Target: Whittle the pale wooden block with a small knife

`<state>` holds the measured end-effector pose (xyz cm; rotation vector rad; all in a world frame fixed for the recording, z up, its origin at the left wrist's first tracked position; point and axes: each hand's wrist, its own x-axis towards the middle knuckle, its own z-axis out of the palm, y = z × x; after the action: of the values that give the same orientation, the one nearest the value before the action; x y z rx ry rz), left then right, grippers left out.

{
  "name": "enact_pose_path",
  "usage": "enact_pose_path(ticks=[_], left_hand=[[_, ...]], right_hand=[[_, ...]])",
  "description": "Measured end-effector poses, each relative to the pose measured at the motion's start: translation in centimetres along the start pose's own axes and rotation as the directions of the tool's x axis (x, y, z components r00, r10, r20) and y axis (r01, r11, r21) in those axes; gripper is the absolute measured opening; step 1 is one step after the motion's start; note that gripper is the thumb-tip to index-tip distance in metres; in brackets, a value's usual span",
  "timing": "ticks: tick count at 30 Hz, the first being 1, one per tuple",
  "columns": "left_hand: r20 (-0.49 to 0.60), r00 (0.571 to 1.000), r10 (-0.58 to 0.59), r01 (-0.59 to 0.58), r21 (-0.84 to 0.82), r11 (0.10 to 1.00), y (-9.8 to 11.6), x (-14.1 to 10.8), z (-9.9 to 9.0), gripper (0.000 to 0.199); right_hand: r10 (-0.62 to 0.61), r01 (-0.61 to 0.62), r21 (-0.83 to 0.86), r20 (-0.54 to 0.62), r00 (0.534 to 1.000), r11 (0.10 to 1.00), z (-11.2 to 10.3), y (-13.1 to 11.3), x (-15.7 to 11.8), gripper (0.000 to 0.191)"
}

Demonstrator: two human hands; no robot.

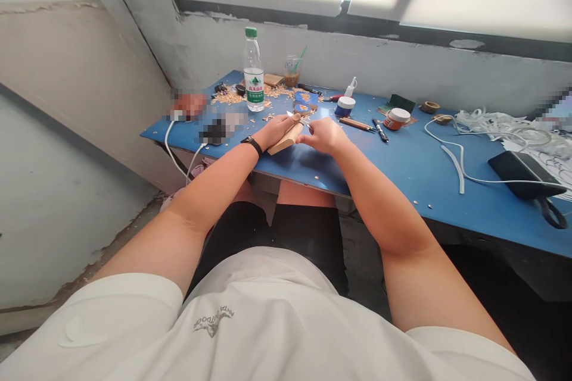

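My left hand, with a dark band on its wrist, grips a pale wooden block at the front edge of the blue table. The block lies tilted, and the fingers cover its far end. My right hand is closed around a carving knife; only a bit of its metal shows by the left thumb, and the handle is hidden in the fist. Both hands almost meet over the wood. Just beyond them lies a small round blue-and-orange tin.
Wood shavings cover the back left, around a water bottle and a plastic cup. Jars, a pencil and a marker lie to the right. White cables and a black case sit far right.
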<state>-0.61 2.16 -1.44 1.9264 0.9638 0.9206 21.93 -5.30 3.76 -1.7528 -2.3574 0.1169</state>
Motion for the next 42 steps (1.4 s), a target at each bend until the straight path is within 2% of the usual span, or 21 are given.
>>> enact_pose_path(ticks=[4,7,14,18,22,27,31,36,42], left_hand=[[-0.027,0.999,0.031,-0.031,0.008,0.999,0.2,0.1,0.3,0.086],[-0.031,0.998,0.054,-0.053,0.025,0.998,0.7,-0.1,0.2,0.083],[0.111,0.990,0.085,-0.086,0.000,0.996,1.6,-1.3,-0.4,0.072],[0.111,0.985,0.130,-0.128,-0.027,0.991,1.6,-1.3,-0.3,0.058],[0.140,0.984,0.114,-0.109,-0.045,0.993,1.9,-1.2,0.1,0.046],[0.078,0.994,0.074,-0.064,-0.122,0.991,1.9,-1.2,0.5,0.032],[0.084,0.992,0.092,-0.081,-0.127,0.989,1.6,-0.9,0.4,0.041],[0.066,0.997,0.026,-0.023,-0.046,0.999,1.4,-0.7,0.2,0.056],[-0.027,0.999,-0.047,0.045,-0.062,0.997,1.3,-0.2,0.8,0.057]], right_hand=[[0.021,-0.021,-0.015,-0.023,1.000,1.000,0.0,0.3,-0.2,0.102],[0.014,-0.014,0.012,-0.005,1.000,1.000,-0.3,0.3,-0.6,0.098],[-0.185,0.179,0.088,0.070,0.980,0.980,-1.3,-0.5,-2.2,0.058],[-0.187,0.177,0.096,0.114,0.976,0.980,-1.9,-1.0,-2.6,0.046],[-0.124,0.118,0.048,0.160,0.979,0.992,-2.3,-1.3,-2.7,0.047],[-0.089,0.097,-0.051,0.140,0.986,0.994,-2.2,-1.7,-2.4,0.049],[-0.053,0.064,-0.084,0.134,0.990,0.994,-2.4,-2.0,-2.2,0.056],[0.050,-0.039,-0.091,0.132,0.990,0.995,-2.7,-2.3,-2.3,0.058],[0.144,-0.130,-0.109,0.128,0.981,0.986,-2.6,-2.1,-2.1,0.086]])
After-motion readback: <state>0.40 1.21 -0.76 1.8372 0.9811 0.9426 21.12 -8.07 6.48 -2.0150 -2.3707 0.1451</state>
